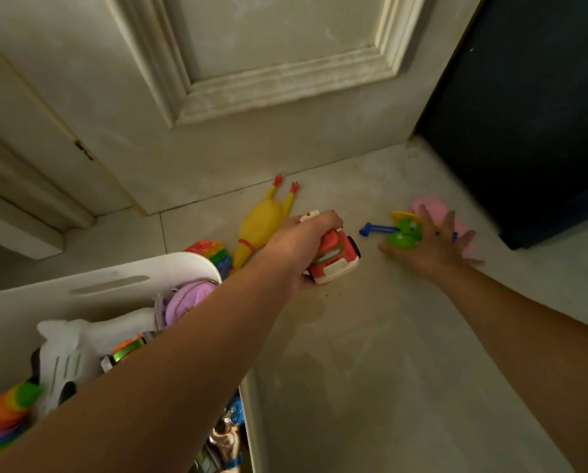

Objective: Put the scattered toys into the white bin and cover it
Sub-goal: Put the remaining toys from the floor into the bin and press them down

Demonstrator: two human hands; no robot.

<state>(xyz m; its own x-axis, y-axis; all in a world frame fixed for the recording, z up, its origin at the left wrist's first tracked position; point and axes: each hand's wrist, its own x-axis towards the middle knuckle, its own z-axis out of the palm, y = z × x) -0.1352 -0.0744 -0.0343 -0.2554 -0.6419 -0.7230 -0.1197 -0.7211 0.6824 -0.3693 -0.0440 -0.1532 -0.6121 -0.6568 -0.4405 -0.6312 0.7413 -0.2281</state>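
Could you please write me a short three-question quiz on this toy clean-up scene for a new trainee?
1. True or false: the left hand is closed around the red and white toy car.
2. Which toy lies on the floor nearest the door? A. yellow rubber chicken B. white toy in the white bin C. a teddy bear
3. Fill in: the right hand, fingers spread, reaches over a ____ toy with a blue handle.

Key: 1 true; 2 A; 3 green.

a home: panelled door point(268, 63), tiled floor point(371, 353), toys in a bin point(108, 278).
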